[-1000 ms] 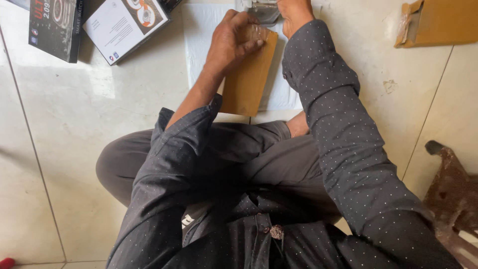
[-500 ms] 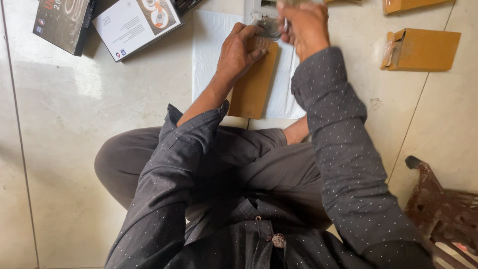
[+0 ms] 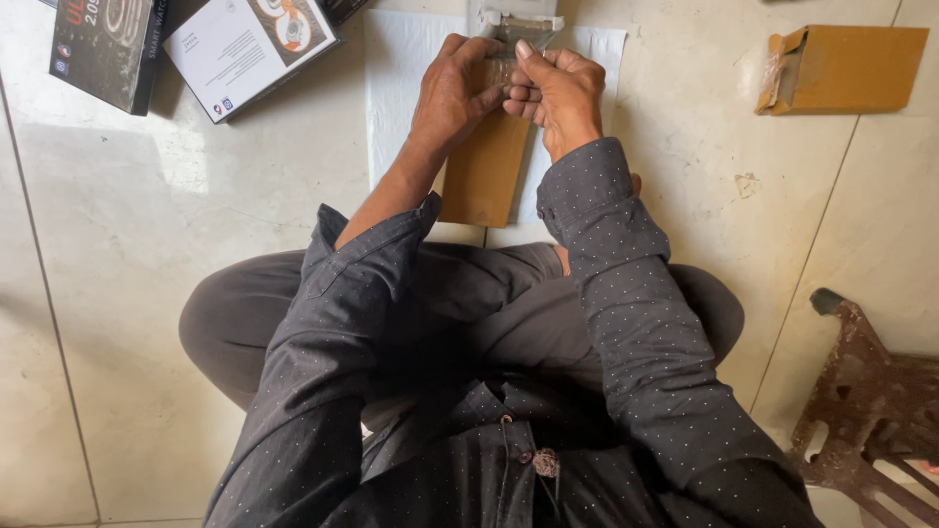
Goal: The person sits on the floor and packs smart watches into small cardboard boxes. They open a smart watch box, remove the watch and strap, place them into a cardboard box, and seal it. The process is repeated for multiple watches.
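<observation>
A flat brown cardboard package [image 3: 484, 171] lies on the floor in front of the person, on a white sheet [image 3: 396, 88]. At the top left lie a black box [image 3: 103, 49] and, just beside it, a white box [image 3: 240, 54] with a printed picture. An open brown carton [image 3: 846, 68] lies at the top right, well apart.
</observation>
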